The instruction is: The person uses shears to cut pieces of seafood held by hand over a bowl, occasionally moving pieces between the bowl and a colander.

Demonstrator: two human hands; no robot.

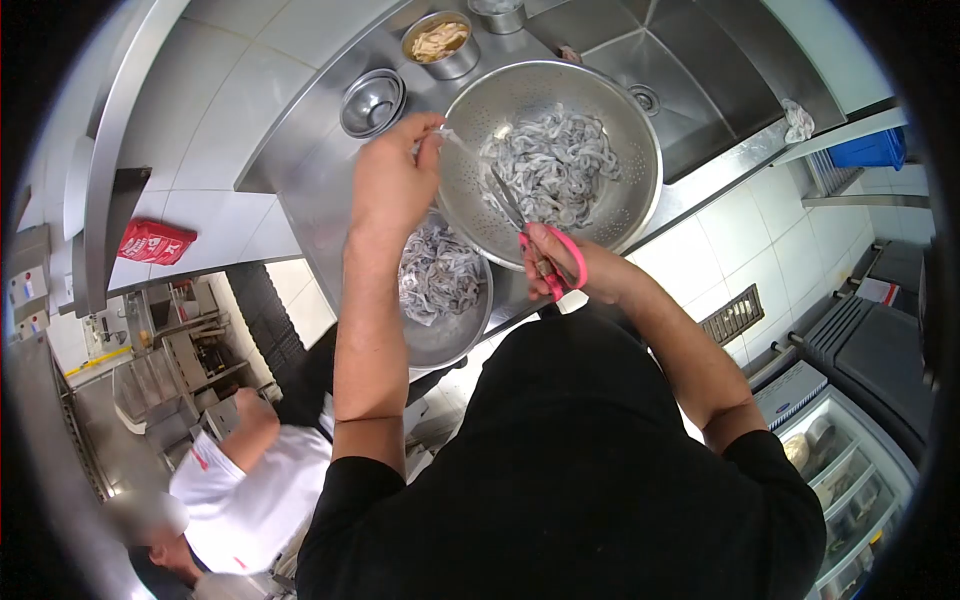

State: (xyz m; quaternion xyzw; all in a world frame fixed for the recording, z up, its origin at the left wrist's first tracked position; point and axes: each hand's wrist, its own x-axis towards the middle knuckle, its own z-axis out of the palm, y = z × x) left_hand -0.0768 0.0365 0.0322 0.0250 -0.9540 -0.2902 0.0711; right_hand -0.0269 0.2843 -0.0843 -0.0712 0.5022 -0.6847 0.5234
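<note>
A large perforated steel colander (640, 150) holds a heap of grey-white, strip-like pieces (560, 165) that look like seafood. My left hand (400, 170) is at the colander's left rim, its thumb and fingers pinching a small pale strip (450, 136). Over the colander's near side, my right hand (560, 265) grips pink-handled scissors (508, 200), whose blades point up and left toward the heap. A second steel bowl (450, 345) sits below and left of the colander, partly behind my left forearm, with more of the same grey strips (438, 275) in it.
Small empty steel bowls (373, 103) stand left of the colander. Behind it is a pot (440, 45) of pale yellowish pieces. A sink (690, 90) lies at the upper right. A person in white (255, 490) is at the lower left. A red packet (155, 242) lies far left.
</note>
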